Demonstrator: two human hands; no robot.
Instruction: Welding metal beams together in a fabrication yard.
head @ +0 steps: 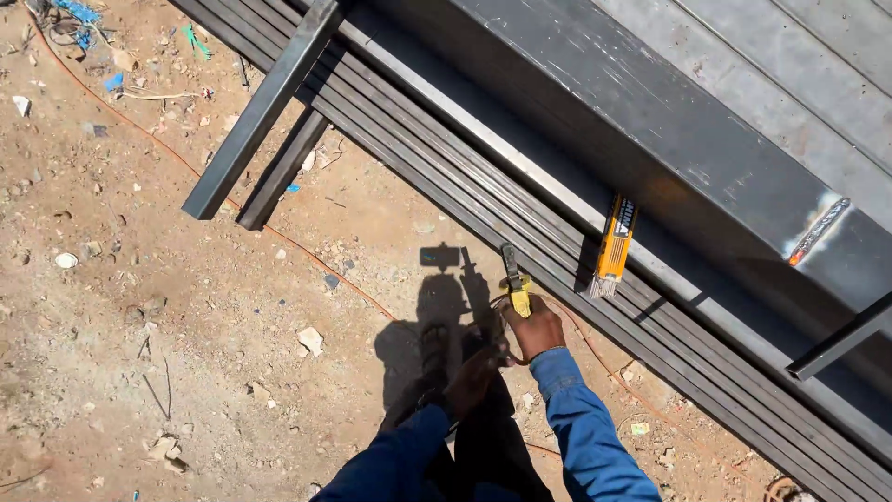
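Note:
My right hand (535, 329) grips a yellow and black welding electrode holder (514, 284) that points up toward the stacked steel tubes (520, 200). My left hand (472, 379) hangs lower, close beside the right wrist, in shadow; whether it holds anything is unclear. Both arms wear blue sleeves. A thin orange cable (307, 256) runs across the dirt to the holder. An open yellow packet of welding rods (614, 244) lies on the tubes just right of the holder.
Two dark square tubes (265, 107) jut out over the dirt at upper left. A large steel box frame (706, 139) with a fresh weld seam (818, 231) fills the upper right. Stones and litter dot the sandy ground (139, 307).

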